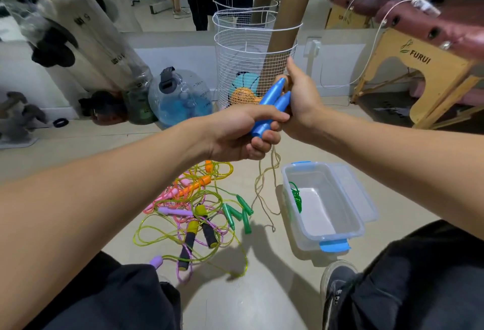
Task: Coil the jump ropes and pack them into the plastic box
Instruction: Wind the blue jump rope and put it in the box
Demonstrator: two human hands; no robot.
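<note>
The left hand (pixel 235 130) grips both blue handles (pixel 272 105) together, long axes tilted up toward the right hand (pixel 301 99) — which curls around the pale cord (pixel 264 185) by the handle tips. The cord hangs slack below both hands; the plastic box (pixel 337 227) sits open on the floor, below and nearer the right hand.

Two blue plastic jump-rope handles (pixel 272 105) held together, tilted, their beige cord (pixel 264 185) trailing to the floor. Tangled pile of coloured jump ropes (pixel 199 214) on floor, just beside the open clear plastic box (pixel 337 235) containing a green rope (pixel 296 196).
</note>
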